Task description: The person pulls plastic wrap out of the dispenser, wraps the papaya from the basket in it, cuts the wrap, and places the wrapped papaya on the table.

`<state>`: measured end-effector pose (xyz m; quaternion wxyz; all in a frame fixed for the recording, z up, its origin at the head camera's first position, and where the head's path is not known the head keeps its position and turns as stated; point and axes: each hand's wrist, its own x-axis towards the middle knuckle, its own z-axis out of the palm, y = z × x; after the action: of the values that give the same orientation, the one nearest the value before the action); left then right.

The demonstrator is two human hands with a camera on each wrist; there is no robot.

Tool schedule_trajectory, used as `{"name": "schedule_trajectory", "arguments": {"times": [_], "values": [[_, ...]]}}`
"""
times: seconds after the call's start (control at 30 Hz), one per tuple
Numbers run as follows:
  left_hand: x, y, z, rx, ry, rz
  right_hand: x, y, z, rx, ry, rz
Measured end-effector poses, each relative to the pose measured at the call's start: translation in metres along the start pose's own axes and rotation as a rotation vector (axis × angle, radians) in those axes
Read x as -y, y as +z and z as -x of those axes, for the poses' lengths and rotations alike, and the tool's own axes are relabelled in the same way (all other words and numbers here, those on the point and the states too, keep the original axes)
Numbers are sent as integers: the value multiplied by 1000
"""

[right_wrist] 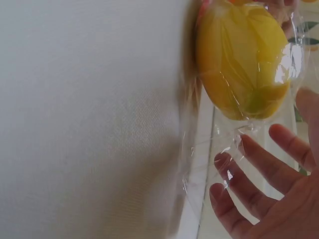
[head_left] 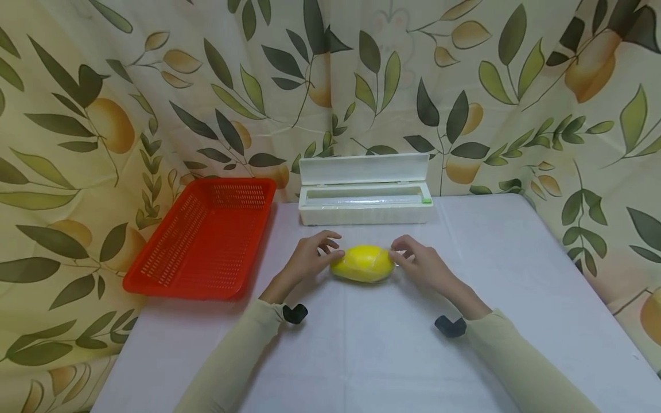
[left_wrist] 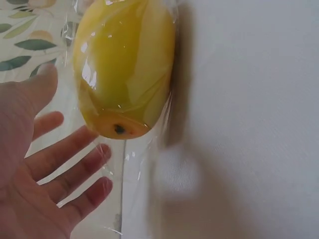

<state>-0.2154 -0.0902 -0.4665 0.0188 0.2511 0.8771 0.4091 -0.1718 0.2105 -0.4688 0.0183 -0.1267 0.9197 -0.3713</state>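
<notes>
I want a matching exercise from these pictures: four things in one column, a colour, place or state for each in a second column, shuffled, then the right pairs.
Column one:
1. Fruit
2. Plastic basket
3. Film dispenser box
4. Curtain

Column two:
A. White, with its lid raised
B. Leaf-patterned, hanging at the back
C. Yellow, in clear film, between the left hand and the right hand
D. Red, with perforated sides

Right pairs: 1-C, 2-D, 3-A, 4-B.
</notes>
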Motion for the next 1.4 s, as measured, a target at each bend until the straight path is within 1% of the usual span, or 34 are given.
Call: {"name": "schedule_trajectory", "arguments": {"times": [0.13, 0.2, 0.3, 0.43, 0.8, 1.13, 1.4], "values": [[-3, 1, 5, 1, 21, -39, 3, 2, 5, 8, -61, 4], [-4, 3, 6, 14, 22, -64, 4, 3, 6, 8, -98, 12], [-5, 6, 6, 42, 19, -88, 6, 5, 6, 10, -120, 35], [-4, 9, 5, 65, 12, -90, 9, 7, 4, 16, -108, 58], [-5, 12, 3, 72, 18, -77, 4, 8, 4, 6, -124, 77], [-7, 12, 2, 91, -18, -66, 2, 9, 5, -5, -124, 74], [-10, 11, 2, 99, -21, -80, 2, 9, 5, -2, -124, 80]]}}
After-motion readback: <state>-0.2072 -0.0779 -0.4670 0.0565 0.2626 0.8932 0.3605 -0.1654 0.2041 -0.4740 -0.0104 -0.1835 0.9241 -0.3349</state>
